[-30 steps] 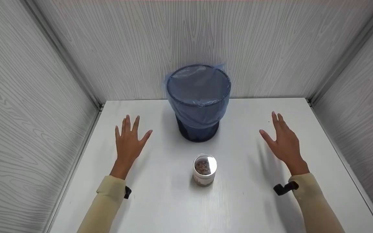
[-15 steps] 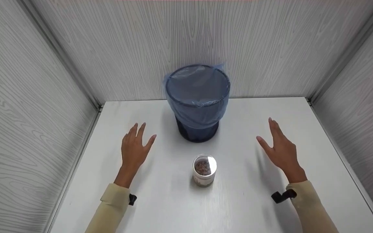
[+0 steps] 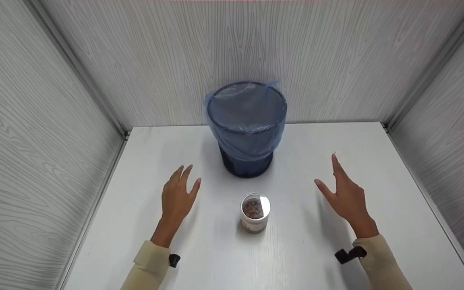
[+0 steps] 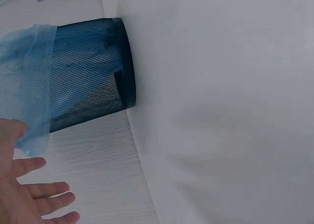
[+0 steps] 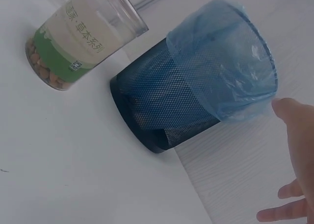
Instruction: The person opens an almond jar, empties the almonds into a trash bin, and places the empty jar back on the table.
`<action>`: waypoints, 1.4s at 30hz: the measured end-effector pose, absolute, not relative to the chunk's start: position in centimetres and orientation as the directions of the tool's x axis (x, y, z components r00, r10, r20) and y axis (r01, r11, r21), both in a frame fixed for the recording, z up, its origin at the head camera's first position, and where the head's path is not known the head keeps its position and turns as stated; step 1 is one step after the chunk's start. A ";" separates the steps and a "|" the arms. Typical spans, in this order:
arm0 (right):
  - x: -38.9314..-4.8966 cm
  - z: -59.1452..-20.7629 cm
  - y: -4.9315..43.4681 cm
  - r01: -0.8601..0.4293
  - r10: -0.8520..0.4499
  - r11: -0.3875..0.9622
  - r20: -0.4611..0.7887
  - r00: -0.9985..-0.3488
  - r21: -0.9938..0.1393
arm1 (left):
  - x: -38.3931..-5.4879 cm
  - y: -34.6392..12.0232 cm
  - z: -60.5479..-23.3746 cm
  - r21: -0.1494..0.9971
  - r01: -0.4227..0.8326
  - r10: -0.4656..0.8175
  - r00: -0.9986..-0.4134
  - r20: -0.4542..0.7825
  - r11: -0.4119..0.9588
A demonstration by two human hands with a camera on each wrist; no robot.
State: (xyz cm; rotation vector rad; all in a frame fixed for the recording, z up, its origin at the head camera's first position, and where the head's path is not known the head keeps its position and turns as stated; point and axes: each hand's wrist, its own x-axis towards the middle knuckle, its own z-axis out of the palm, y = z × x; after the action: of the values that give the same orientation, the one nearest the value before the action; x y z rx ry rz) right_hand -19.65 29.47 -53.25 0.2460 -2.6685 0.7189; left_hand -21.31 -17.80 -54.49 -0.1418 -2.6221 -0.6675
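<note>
A clear plastic jar (image 3: 254, 213) stands upright on the white table. In the right wrist view the jar (image 5: 76, 37) has a cream and green label, with brown pellet-like pieces at its bottom. Behind it is a dark mesh wastebasket (image 5: 162, 96), its rim covered by a blue plastic bag (image 3: 245, 141). My left hand (image 3: 177, 200) hovers left of the jar, fingers relaxed and thumb apart, holding nothing. On the other side my right hand (image 3: 349, 198) hangs over the table, fingers extended and thumb spread, also holding nothing. Both hands are apart from the jar.
White wood-grain panels (image 3: 167, 60) enclose the table (image 3: 288, 266) at the back and both sides. The wastebasket stands close to the back panel. Each sleeve cuff carries a small black wrist camera, such as the one on the right cuff (image 3: 351, 254).
Both hands have drawn back toward the person and inward, the left one more than the right. The left fingers have come closer together. Jar and wastebasket have stayed in place.
</note>
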 end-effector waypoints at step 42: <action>-15.7 -56.2 24.3 -0.268 -0.071 0.780 0.346 -0.936 -0.566 | -16.1 -12.2 -57.9 0.641 0.243 0.097 -0.962 0.254 0.728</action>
State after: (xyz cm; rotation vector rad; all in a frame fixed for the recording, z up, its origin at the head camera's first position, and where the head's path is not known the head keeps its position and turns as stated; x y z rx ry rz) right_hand -15.71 24.31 -56.17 0.2607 -2.6664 0.9148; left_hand -16.13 -12.20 -57.87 -0.2711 -2.7281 -1.0536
